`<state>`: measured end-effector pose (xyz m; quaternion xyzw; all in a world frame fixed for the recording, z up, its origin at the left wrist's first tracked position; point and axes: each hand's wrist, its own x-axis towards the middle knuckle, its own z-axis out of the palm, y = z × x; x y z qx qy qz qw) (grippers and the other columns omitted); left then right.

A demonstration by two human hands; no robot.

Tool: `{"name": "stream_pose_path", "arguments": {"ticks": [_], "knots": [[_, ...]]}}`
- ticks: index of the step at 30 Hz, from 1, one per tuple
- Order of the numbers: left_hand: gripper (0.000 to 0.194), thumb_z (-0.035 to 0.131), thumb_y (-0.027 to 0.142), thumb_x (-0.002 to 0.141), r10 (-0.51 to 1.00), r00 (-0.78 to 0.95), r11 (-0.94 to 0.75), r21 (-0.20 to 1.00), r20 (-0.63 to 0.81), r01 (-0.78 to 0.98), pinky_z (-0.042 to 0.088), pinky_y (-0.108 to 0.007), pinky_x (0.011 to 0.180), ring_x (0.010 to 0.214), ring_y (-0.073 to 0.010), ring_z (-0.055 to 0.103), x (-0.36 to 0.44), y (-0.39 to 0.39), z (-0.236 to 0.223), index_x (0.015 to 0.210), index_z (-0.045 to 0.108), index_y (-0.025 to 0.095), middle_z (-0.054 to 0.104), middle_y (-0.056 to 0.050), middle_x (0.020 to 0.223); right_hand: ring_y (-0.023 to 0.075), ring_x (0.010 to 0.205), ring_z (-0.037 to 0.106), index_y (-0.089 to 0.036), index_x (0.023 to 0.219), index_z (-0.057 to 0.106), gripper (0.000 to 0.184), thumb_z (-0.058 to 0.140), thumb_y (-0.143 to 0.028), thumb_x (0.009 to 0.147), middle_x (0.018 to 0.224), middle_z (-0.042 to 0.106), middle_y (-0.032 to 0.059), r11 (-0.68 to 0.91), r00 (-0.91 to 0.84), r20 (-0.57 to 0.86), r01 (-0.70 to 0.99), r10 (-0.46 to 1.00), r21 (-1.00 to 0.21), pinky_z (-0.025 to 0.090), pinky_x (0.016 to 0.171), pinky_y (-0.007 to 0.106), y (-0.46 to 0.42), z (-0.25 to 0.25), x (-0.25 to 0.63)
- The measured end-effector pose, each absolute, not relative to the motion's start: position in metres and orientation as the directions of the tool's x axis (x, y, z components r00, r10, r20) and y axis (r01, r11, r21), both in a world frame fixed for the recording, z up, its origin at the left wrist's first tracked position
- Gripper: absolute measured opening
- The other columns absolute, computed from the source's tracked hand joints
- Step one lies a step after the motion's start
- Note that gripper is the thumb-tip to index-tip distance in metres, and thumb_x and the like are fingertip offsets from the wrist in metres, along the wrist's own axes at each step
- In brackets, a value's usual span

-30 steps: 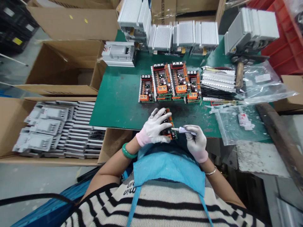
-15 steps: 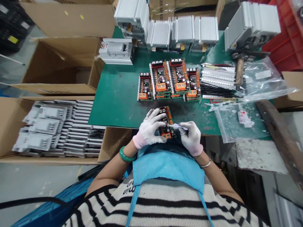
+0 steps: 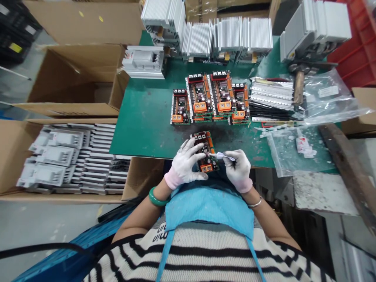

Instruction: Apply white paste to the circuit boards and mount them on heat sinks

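While left hand rests across left side of circuit board, fingers loosely spread, probably steadying it, right hand holds small tube in curled fingers, nozzle over board; tip contact unclear. Cannot tell whether left hand pinches board or only presses. Board at near edge of tabletop, likely for easy reach. Beyond, board stacks side by side, facing alike, presumably for quick picking. Beside them, metal strips, hammer. Farthest, finned blocks along back, seemingly kept out of way.
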<state>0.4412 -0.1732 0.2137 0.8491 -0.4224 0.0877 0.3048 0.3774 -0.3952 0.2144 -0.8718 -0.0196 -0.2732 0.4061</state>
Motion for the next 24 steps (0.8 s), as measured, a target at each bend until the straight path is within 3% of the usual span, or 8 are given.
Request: {"name": "stream_pose_path", "arguments": {"ticks": [4, 9, 13, 17, 20, 24], "knots": [[0.074, 0.055, 0.081, 0.076, -0.678, 0.622, -0.466, 0.426, 0.392, -0.776, 0.028, -0.061, 0.116, 0.142, -0.0372, 0.035, 0.44, -0.173, 0.214, 0.119, 0.062, 0.021, 0.058, -0.015, 0.137, 0.0172, 0.075, 0.068, -0.025, 0.099, 0.064, 0.009, 0.06, -0.029, 0.092, 0.086, 0.068, 0.0022, -0.591, 0.874, 0.441, 0.248, -0.205, -0.767, 0.057, 0.066, 0.03, -0.397, 0.219, 0.377], [0.069, 0.054, 0.079, 0.078, -0.692, 0.634, -0.526, 0.361, 0.344, -0.77, 0.024, -0.061, 0.118, 0.142, -0.0364, 0.036, 0.438, -0.173, 0.217, 0.121, 0.063, 0.025, 0.058, -0.012, 0.138, 0.0182, 0.08, 0.07, -0.025, 0.1, 0.067, 0.012, 0.064, -0.029, 0.09, 0.09, 0.07, 0.0024, -0.478, 0.867, 0.368, 0.18, -0.336, -0.86, 0.059, 0.069, 0.031, -0.401, 0.222, 0.37], [0.071, 0.053, 0.079, 0.079, -0.68, 0.628, -0.525, 0.347, 0.378, -0.778, 0.024, -0.059, 0.117, 0.139, -0.0358, 0.04, 0.434, -0.174, 0.222, 0.123, 0.062, 0.025, 0.06, -0.011, 0.135, 0.0186, 0.081, 0.07, -0.025, 0.104, 0.067, 0.016, 0.066, -0.029, 0.088, 0.092, 0.071, 0.0035, -0.441, 0.887, 0.318, 0.15, -0.336, -0.885, 0.059, 0.069, 0.031, -0.406, 0.219, 0.354], [0.052, 0.064, 0.07, 0.077, -0.586, 0.655, -0.535, 0.379, 0.477, -0.755, 0.043, -0.05, 0.105, 0.101, -0.0262, 0.067, 0.424, -0.179, 0.222, 0.102, 0.068, 0.024, 0.072, -0.006, 0.096, 0.0192, 0.083, 0.071, -0.025, 0.101, 0.068, 0.015, 0.068, -0.026, 0.087, 0.091, 0.071, 0.0031, -0.416, 0.892, 0.305, 0.151, -0.335, -0.897, 0.059, 0.07, 0.032, -0.41, 0.216, 0.333], [0.031, 0.069, 0.055, 0.082, -0.566, 0.66, -0.538, 0.385, 0.494, -0.75, 0.05, -0.04, 0.083, 0.071, -0.0182, 0.066, 0.418, -0.185, 0.222, 0.085, 0.066, 0.024, 0.067, 0.001, 0.071, 0.0194, 0.084, 0.071, -0.026, 0.098, 0.068, 0.011, 0.066, -0.023, 0.087, 0.091, 0.073, 0.0027, -0.39, 0.9, 0.288, 0.149, -0.326, -0.909, 0.06, 0.071, 0.032, -0.409, 0.216, 0.323], [0.029, 0.067, 0.05, 0.085, -0.489, 0.685, -0.477, 0.492, 0.54, -0.728, 0.047, -0.037, 0.072, 0.064, -0.016, 0.062, 0.417, -0.192, 0.227, 0.081, 0.061, 0.022, 0.064, 0.002, 0.066, 0.0192, 0.084, 0.072, -0.026, 0.098, 0.066, 0.011, 0.064, -0.022, 0.089, 0.091, 0.073, 0.0025, -0.364, 0.878, 0.316, 0.179, -0.36, -0.914, 0.059, 0.071, 0.032, -0.406, 0.221, 0.322]]}}
